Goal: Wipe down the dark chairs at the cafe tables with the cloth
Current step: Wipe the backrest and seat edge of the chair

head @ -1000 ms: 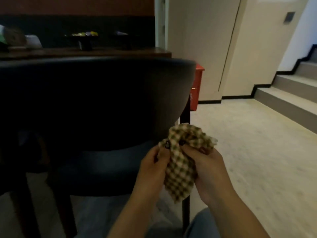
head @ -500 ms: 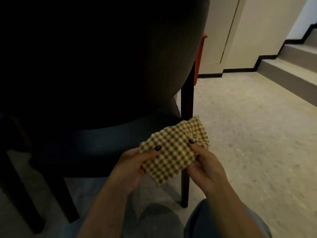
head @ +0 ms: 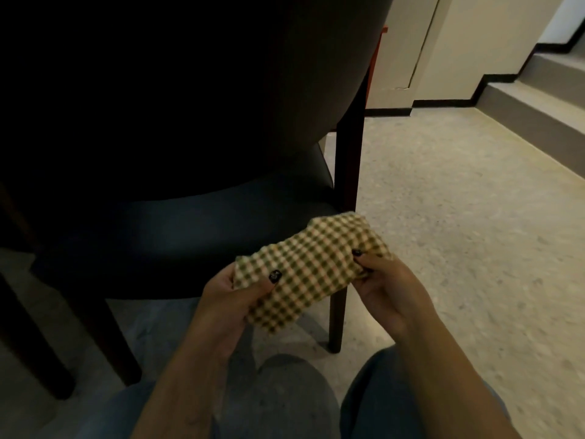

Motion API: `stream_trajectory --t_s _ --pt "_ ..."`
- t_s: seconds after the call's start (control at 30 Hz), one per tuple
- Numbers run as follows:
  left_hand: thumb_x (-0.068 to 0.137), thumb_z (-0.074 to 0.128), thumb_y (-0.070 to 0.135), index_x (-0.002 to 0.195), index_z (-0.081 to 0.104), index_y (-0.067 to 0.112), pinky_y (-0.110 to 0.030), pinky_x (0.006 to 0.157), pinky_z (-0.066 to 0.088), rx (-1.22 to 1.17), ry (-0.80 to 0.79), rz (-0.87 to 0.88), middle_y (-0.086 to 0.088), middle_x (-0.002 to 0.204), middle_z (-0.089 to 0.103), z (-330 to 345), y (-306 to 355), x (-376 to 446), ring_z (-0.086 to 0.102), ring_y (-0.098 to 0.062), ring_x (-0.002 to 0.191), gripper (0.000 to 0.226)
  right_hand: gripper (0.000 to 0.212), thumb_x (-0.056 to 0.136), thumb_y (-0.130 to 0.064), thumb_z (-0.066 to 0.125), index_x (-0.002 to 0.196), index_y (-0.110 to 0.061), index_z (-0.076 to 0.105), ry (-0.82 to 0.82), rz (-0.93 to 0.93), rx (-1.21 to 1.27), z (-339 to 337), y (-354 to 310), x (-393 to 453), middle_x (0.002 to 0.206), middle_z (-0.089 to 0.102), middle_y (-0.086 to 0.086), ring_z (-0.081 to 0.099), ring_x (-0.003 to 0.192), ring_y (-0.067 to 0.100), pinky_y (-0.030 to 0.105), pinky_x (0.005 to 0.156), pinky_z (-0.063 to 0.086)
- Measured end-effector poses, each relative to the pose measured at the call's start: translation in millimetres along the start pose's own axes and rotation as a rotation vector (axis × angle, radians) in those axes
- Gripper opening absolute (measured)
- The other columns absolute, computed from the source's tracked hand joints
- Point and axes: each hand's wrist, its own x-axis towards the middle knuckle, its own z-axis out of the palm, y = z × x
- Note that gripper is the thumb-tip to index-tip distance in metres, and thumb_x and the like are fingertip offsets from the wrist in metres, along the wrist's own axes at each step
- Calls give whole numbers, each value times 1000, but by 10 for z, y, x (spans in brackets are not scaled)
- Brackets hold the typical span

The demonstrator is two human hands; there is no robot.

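Stretching cloth (head: pixel 311 267) between both hands (head: pixel 304 293)

It looked like a cafe or similar public room. A dark padded chair (head: pixel 190 122) with slim wooden legs stood on a pale speckled floor (head: pixel 459 232). Beyond it were plain cream walls (head: pixel 474 42) with black skirting and 2 wide grey steps (head: pixel 538 99) climbing at the right.
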Motion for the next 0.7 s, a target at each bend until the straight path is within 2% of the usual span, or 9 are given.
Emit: stream_trajectory --t_s 0.07,0.13,0.27,0.33,0.4,0.47,0.57,0.63,0.7 --pt "36 85 33 96 66 30 -33 77 57 53 -5 19 8 94 75 -10 -2 -9 71 -13 92 63 47 74 -4 70 119 -11 56 -6 22 58 12 41 17 112 70 10 67 103 27 34 74 57" --pt "30 85 37 91 67 30 -25 68 56 102 -28 33 13 87 75 -11 -2 -34 71 -7 84 64 46 72 -10 73 115 -13 58 99 92 23 18 116 38 107 72 8 70 95 25 36 69 58" --pt "27 86 40 96 69 27 -29 70 57 184 10 36 5 91 76 -50 -55 -50 71 -13 85 72 33 80 -5 67 110 -17 62 293 64 -128 -42 136 95 105 70 2 67 96 21 32 69 55" --pt "36 90 32 94 71 26 -34 73 59 221 35 22 5 89 76 -111 -90 -29 71 -14 86 62 38 78 5 62 107 -20 63 202 -34 -99 -64 67 86 109 70 5 68 99 22 32 72 57" --pt "46 93 21 93 71 29 -34 74 60 311 -16 34 8 90 75 -175 -95 -15 71 -14 89 52 52 73 12 55 113 -19 65 23 -80 -83 -60 -3 44 113 70 5 67 103 21 32 74 58" --pt "45 95 28 98 68 35 -26 71 58 452 -150 57 14 94 74 -197 -74 -23 70 -7 91 60 59 69 14 52 115 -20 67 -147 -65 -85 -56 -42 9 117 68 7 66 107 24 35 77 57" --pt "48 89 54 105 65 39 -21 76 56 521 -336 63 18 102 73 -88 -38 -64 68 -1 95 64 61 67 13 55 119 -16 66 -368 7 -114 -24 -53 -49 122 64 13 62 112 28 38 83 55" --pt "59 82 58 102 67 38 -16 74 53 508 -376 101 20 100 73 42 0 -99 68 1 94 51 65 65 10 58 126 -14 61 -439 50 -151 -5 -44 -80 127 60 17 58 117 30 40 87 54" --pt "70 76 47 94 71 34 -11 69 51 496 -364 142 19 94 74 164 29 -109 69 2 89 28 66 67 6 61 129 -13 58 -422 52 -176 -12 -43 -85 128 60 16 58 118 30 39 86 54"
